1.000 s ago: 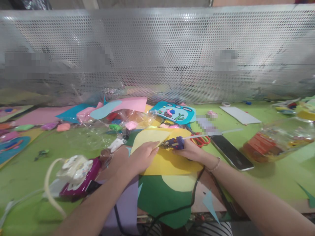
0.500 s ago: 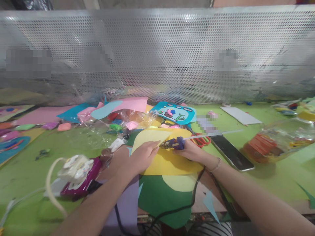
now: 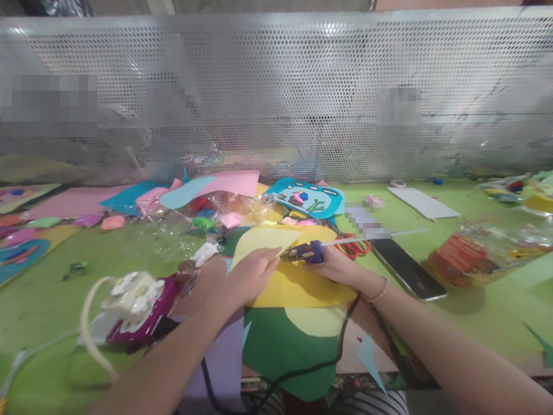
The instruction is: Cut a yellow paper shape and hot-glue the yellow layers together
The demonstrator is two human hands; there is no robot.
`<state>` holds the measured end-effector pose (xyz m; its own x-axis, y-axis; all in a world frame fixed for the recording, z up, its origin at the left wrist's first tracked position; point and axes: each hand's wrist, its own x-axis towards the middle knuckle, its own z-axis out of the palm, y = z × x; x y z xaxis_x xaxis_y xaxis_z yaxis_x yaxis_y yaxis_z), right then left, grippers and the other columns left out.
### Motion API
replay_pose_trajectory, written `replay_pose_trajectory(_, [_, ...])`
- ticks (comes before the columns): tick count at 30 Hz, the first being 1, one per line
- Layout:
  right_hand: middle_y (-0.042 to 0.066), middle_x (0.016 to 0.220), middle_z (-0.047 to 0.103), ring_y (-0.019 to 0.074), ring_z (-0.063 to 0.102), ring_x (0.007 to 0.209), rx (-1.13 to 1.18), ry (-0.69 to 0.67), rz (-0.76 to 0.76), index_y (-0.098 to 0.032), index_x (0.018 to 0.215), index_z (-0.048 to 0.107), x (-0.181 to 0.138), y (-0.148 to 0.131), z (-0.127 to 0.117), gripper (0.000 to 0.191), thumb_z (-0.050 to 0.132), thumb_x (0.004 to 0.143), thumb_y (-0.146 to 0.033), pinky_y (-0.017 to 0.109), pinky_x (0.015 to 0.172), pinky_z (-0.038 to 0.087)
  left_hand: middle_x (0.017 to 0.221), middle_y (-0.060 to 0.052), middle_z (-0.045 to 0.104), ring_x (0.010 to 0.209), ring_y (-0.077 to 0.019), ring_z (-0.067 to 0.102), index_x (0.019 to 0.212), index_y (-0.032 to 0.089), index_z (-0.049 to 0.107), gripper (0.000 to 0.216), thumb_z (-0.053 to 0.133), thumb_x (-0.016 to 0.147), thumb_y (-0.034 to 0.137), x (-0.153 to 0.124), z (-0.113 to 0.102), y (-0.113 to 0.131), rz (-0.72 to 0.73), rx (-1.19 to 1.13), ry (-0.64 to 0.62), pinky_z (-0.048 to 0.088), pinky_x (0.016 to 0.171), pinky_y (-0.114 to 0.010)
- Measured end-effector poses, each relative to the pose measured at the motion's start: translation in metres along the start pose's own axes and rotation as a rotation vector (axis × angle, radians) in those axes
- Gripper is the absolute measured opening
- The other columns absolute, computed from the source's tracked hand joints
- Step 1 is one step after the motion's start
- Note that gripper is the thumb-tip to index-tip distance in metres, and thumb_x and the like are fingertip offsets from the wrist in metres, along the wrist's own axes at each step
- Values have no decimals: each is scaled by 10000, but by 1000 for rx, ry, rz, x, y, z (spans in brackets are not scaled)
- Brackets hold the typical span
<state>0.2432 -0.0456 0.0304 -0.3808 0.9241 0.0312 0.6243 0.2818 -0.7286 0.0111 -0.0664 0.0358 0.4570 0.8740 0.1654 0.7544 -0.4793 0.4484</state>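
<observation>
Green bench (image 3: 479,302), nothing's budged, so still same spot: my right grip (image 3: 337,265)'s wrapped round the glue gun (image 3: 306,252), left grip (image 3: 254,274) pinching cream paper (image 3: 259,238).

From the right hand (image 3: 334,262) as dial centre, a grey perforated metal screen (image 3: 276,104) walls off 12 o'clock. Light-green tabletop (image 3: 400,216) leaves a lane at 2, between a white rectangular board (image 3: 423,203) and a black rectangular phone (image 3: 408,269), but a thin translucent rod (image 3: 408,233) juts into it. A clear plastic bottle with a red label (image 3: 464,256) obstructs 3; a black cable (image 3: 309,369) crosses 6.
</observation>
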Motion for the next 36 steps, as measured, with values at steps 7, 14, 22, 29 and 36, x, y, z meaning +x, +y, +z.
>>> replay_pose_trajectory(7, [21,763,626,166,552,681,7,13,-11,-167,847,597,0,1,0,203,619,691,-296,255,599,422,1299,-51,532,1210,-211,456,1327,215,451,476,221,944,380,0,1,-2,-5,4,-1,340,1031,-360])
replay_pose_trajectory(14, [31,758,622,169,540,660,7,24,-31,-159,853,605,0,1,1,220,612,689,-306,270,590,416,1286,-51,543,1198,-212,469,1331,215,447,479,221,946,388,0,2,-2,-1,17,2,364,1014,-351])
replay_pose_trajectory(22, [32,773,621,162,533,659,2,27,-69,-158,916,617,1,2,1,254,606,706,-301,269,605,421,1312,-42,524,1214,-205,456,1341,223,433,484,221,945,402,0,3,-5,-2,20,-2,353,1025,-353])
replay_pose_trajectory(29, [34,787,627,163,536,669,8,23,-63,-158,926,622,1,3,1,261,606,700,-289,272,613,425,1310,-48,526,1214,-201,459,1336,205,442,489,226,942,399,0,3,-3,2,13,-3,346,1028,-338])
replay_pose_trajectory(36, [34,786,636,166,544,670,2,16,-65,-159,912,626,1,3,1,252,604,701,-295,276,625,433,1319,-49,519,1212,-210,463,1344,220,432,486,215,945,393,0,2,-3,3,18,-16,360,1016,-364])
